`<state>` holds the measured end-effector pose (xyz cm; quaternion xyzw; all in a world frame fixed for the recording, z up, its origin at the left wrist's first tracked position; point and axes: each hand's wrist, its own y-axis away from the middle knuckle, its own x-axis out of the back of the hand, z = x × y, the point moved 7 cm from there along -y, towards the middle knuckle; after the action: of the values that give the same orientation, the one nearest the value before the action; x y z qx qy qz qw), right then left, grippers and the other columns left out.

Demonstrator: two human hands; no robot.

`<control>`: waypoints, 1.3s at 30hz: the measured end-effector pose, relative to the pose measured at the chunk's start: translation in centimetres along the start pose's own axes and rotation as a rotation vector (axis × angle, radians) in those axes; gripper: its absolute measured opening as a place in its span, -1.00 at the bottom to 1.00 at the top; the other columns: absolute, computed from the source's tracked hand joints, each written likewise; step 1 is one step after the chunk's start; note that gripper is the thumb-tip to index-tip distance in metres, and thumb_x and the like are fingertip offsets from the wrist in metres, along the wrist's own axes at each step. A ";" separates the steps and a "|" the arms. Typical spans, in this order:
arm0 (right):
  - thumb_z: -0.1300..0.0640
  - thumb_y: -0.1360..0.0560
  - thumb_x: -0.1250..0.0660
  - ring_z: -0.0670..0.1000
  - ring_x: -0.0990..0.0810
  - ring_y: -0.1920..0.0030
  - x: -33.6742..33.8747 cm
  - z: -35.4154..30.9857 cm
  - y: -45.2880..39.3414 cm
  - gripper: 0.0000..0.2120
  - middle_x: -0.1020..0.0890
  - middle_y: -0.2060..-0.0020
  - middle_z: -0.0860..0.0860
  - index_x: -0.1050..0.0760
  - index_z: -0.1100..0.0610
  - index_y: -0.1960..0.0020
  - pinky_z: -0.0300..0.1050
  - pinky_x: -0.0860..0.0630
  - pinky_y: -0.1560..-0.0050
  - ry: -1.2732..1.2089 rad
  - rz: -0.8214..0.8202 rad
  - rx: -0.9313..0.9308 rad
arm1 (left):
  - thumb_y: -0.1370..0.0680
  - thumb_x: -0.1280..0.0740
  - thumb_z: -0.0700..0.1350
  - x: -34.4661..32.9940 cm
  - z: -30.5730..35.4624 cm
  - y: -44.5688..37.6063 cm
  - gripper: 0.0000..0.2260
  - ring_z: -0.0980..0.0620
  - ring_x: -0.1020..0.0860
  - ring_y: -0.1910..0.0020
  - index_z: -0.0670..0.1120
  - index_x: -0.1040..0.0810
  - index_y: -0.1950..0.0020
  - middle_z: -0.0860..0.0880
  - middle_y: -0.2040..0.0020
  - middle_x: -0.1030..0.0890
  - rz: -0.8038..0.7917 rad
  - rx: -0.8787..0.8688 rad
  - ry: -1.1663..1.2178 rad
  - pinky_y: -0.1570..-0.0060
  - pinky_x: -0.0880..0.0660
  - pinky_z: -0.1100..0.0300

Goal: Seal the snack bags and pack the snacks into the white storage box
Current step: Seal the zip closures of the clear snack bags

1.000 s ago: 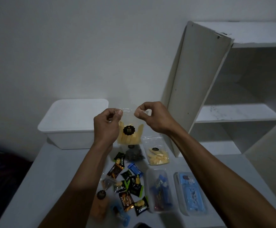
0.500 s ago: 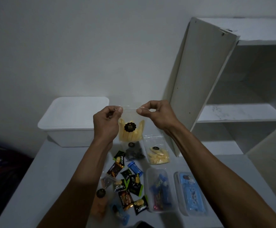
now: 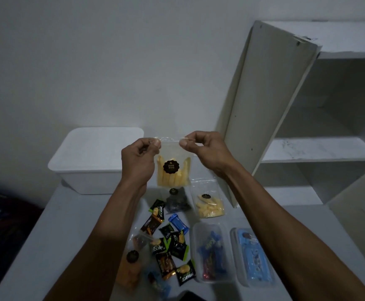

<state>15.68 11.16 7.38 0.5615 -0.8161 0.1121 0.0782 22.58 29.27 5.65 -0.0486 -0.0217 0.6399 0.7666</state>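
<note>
Head view: our left hand and right hand pinch the "Pang Pang" bag top; "Nextar" packets lie at 6 o'clock.

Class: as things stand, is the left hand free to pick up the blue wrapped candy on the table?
Probably not yet: the left hand pinches the held snack bag. The blue wrapped candy lies uncovered below.

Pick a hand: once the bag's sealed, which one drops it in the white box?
Left, probably. The left hand pinches the snack bag's top corner right next to the white storage box. The right hand pinches the other corner, farther away, and would have to cross over.
</note>
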 end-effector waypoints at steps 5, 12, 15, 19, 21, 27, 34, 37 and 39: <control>0.06 -0.51 -0.44 -0.22 -0.66 0.05 -0.1 0.6 0.5 -0.80 -0.73 0.14 -0.10 -0.67 0.20 0.01 -0.14 -0.51 -0.04 -0.104 -0.056 -0.057 | -0.55 -0.39 -0.17 0.3 0.1 -0.1 -0.89 0.23 -0.56 0.27 -0.01 -0.62 0.16 0.02 0.20 -0.64 0.001 -0.004 -0.006 0.27 -0.45 0.43; 0.09 -0.50 -0.45 -0.13 -0.68 0.01 0.4 0.5 0.5 -0.85 -0.73 0.08 0.00 -0.69 0.16 0.01 -0.23 -0.54 0.01 -0.045 -0.053 -0.046 | -0.56 -0.38 -0.13 -0.3 -0.6 0.4 -0.92 0.20 -0.58 0.21 -0.02 -0.63 0.12 0.05 0.18 -0.67 -0.072 0.032 -0.017 0.12 -0.50 0.23; 0.05 -0.49 -0.47 -0.08 -0.67 0.00 -0.3 0.0 0.3 -0.86 -0.73 0.11 -0.04 -0.68 0.12 0.05 -0.07 -0.58 -0.13 0.100 -0.043 0.011 | -0.57 -0.37 -0.12 -1.0 -0.4 0.5 -0.91 0.19 -0.59 0.18 -0.01 -0.64 0.12 0.03 0.15 -0.67 -0.103 0.012 -0.028 0.14 -0.50 0.28; 0.06 -0.50 -0.45 -0.04 -0.67 0.06 -0.6 0.3 0.5 -0.89 -0.71 0.18 -0.05 -0.65 0.09 0.15 0.14 -0.58 -0.13 0.141 0.024 0.067 | -0.53 -0.41 -0.12 -1.6 -0.3 0.5 -0.92 0.21 -0.60 0.19 -0.03 -0.64 0.16 0.00 0.15 -0.68 -0.141 -0.014 -0.036 0.19 -0.50 0.38; 0.05 -0.50 -0.45 -0.06 -0.68 0.05 -0.7 0.5 0.9 -0.88 -0.72 0.17 -0.05 -0.66 0.09 0.14 0.12 -0.59 -0.11 0.144 0.014 0.073 | -0.53 -0.42 -0.13 -1.6 -0.6 0.5 -0.91 0.13 -0.62 0.15 -0.04 -0.64 0.18 -0.03 0.17 -0.69 -0.162 -0.022 -0.057 0.12 -0.53 0.30; -0.05 -0.57 -0.32 -0.20 -0.69 0.13 -0.8 0.0 0.9 -0.67 -0.74 0.12 0.00 -0.67 0.21 -0.02 -0.43 -0.50 0.24 0.038 -0.161 -0.071 | -0.54 -0.41 -0.15 -1.5 -0.7 0.3 -0.91 -0.01 -0.63 0.06 -0.04 -0.65 0.16 -0.08 0.15 -0.69 -0.212 -0.051 -0.092 -0.06 -0.56 0.08; 0.05 -0.52 -0.43 -0.04 -0.60 0.22 -1.1 0.9 0.4 -0.78 -0.70 0.22 0.07 -0.65 0.23 0.05 -0.10 -0.55 0.19 0.146 -0.254 -0.134 | -0.50 -0.46 -0.07 -1.3 -0.9 0.4 -0.92 0.14 -0.58 0.10 -0.05 -0.63 0.08 0.03 0.10 -0.66 -0.146 -0.054 -0.203 0.08 -0.51 0.23; 0.06 -0.51 -0.44 -0.07 -0.57 0.27 -1.6 1.9 0.6 -0.79 -0.65 0.29 0.06 -0.63 0.23 0.09 -0.15 -0.55 0.23 0.105 -0.149 -0.131 | -0.43 -0.49 0.12 -0.4 -1.2 1.0 -0.73 0.11 -0.59 0.14 -0.05 -0.60 0.06 0.03 0.11 -0.64 0.077 -0.011 -0.249 0.15 -0.54 0.24; 0.05 -0.53 -0.41 -0.10 -0.59 0.26 -2.2 2.4 0.9 -0.81 -0.66 0.27 0.04 -0.64 0.18 0.10 -0.17 -0.56 0.23 0.115 -0.090 -0.110 | -0.46 -0.46 0.13 -1.1 -1.7 1.6 -0.73 0.21 -0.61 0.29 -0.08 -0.64 0.11 0.00 0.21 -0.67 0.045 0.062 -0.243 0.32 -0.50 0.40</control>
<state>15.68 12.82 4.44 0.5850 -0.7892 0.0955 0.1606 20.96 28.42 3.80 0.0526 -0.0934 0.6583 0.7450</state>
